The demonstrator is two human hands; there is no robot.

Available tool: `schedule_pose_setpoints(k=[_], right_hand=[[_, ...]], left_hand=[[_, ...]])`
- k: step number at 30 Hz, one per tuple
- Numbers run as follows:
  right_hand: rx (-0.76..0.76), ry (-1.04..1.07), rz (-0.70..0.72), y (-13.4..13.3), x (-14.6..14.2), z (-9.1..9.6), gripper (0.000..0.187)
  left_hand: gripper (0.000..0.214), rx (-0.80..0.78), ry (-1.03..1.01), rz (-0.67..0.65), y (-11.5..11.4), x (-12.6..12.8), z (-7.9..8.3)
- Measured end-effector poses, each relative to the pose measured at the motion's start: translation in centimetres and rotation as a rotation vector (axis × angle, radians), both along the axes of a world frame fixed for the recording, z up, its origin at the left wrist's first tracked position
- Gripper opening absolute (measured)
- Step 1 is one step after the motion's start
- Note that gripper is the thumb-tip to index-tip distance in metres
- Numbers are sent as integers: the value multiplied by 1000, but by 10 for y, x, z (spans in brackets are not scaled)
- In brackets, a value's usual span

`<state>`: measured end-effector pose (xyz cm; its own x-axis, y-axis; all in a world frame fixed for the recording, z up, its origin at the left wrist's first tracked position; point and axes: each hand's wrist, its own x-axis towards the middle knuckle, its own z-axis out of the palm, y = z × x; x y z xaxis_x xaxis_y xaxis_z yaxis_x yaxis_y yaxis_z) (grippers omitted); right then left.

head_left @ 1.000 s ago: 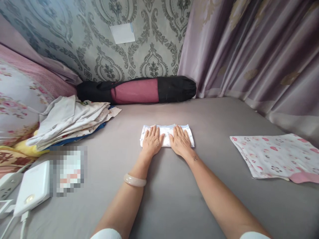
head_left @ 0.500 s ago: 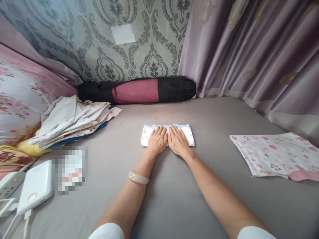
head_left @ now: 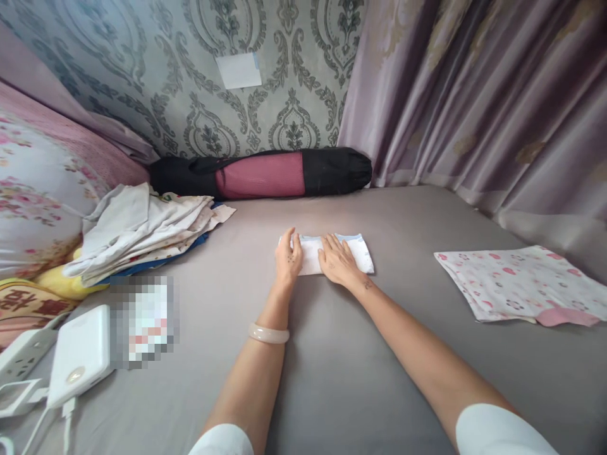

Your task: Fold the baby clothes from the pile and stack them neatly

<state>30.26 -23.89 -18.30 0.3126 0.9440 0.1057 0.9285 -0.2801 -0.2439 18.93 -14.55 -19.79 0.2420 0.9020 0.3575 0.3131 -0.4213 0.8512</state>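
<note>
A small folded white cloth (head_left: 310,253) with a pale blue edge and faint print lies on the grey bed sheet (head_left: 341,354). My right hand (head_left: 337,260) rests flat on its middle, palm down, fingers stretched out. At the cloth's left end is my left hand (head_left: 289,258), tilted onto its side, thumb apart from the fingers. It covers that end of the cloth, and the fingers look extended, not closed around anything. A pale bangle (head_left: 268,333) circles my left wrist.
Patterned pink-and-white folded fabric (head_left: 516,284) lies at right. Stacked clothes (head_left: 137,227) sit at left, near a white power bank (head_left: 80,354) with cables and a power strip (head_left: 23,357). A black-and-pink rolled bag (head_left: 260,174) lies along the wall.
My left hand has shifted left from flat on the cloth to its left end and turned onto its side. My right hand stays flat on the cloth. The view has shifted slightly.
</note>
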Motion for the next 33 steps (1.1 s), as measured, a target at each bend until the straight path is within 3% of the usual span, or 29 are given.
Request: schedule_pose_setpoints(k=[9,18,27,33], right_hand=[[104,-38,-16,8,-21,-19,55],[25,-12,1,17,-28,-2,56],[105,-44,27,25,-44,-18,56],[48,-22,20,28,-44,-12,56]], left_hand=[[28,-68,-181,125,17,-15,-5],[26,-151,-309,206,32,-21,-15],[24,-245,-413,299,43,-31,-21],[23,-264,-452,289,42,-30,-19]])
